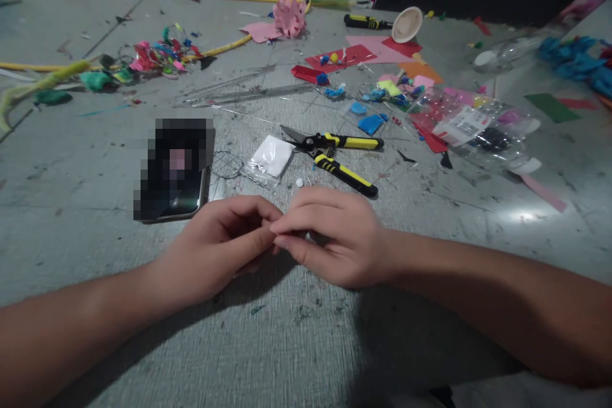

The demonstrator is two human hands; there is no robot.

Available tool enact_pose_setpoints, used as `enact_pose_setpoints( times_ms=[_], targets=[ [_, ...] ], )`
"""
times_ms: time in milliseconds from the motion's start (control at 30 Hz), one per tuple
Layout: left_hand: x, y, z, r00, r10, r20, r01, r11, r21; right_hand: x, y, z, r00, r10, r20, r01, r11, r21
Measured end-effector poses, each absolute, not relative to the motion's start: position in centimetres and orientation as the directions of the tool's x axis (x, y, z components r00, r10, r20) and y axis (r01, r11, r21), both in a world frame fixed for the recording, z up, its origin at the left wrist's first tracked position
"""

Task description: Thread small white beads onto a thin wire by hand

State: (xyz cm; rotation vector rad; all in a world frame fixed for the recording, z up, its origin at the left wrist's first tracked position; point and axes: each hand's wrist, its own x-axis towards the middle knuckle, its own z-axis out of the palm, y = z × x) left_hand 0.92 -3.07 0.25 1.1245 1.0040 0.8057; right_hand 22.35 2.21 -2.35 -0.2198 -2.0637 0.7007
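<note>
My left hand (224,242) and my right hand (335,233) meet over the grey surface, their fingertips pinched together. Whatever lies between the fingers is too hidden to name. Just beyond them are a small white lump (299,183) and a clear packet of white material (271,156). Black and yellow cutters (313,142) lie with their handles spread, blades touching the packet's side. A loop of thin wire (226,164) rests between the packet and a dark phone (176,169), which lies left of it, beyond my left hand.
Colourful scraps (162,57) and a yellow cord (229,46) lie at the back left. Further right are red paper (342,58), a black and yellow tool (366,22), a paper cup (407,24) and a clear plastic bottle (478,127). Blue material (576,67) sits at the far right.
</note>
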Motion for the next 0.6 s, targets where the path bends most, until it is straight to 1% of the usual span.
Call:
enact_pose_setpoints(
  times_ms=[200, 367, 467, 600],
  targets=[
    [0.8, -3.2, 0.1, 0.351, 0.9, -0.259, -0.104, 0.312, 0.944, 22.4, 2.1, -2.1, -0.542, 0.399, 0.739, -0.1, 0.843, -0.528],
    [0.8, -3.0, 0.2, 0.352, 0.898, -0.263, -0.072, 0.306, 0.949, 22.4, 2.0, -2.0, -0.54, 0.414, 0.733, -0.074, 0.844, -0.531],
    [0.8, -2.9, 0.4, 0.343, 0.899, -0.271, -0.015, 0.293, 0.956, 22.4, 2.2, -1.9, -0.544, 0.441, 0.714, -0.068, 0.825, -0.561],
    [0.8, -3.0, 0.4, 0.328, 0.906, -0.268, 0.022, 0.276, 0.961, 22.4, 2.4, -1.3, -0.603, 0.479, 0.638, -0.072, 0.763, -0.642]
  ],
)
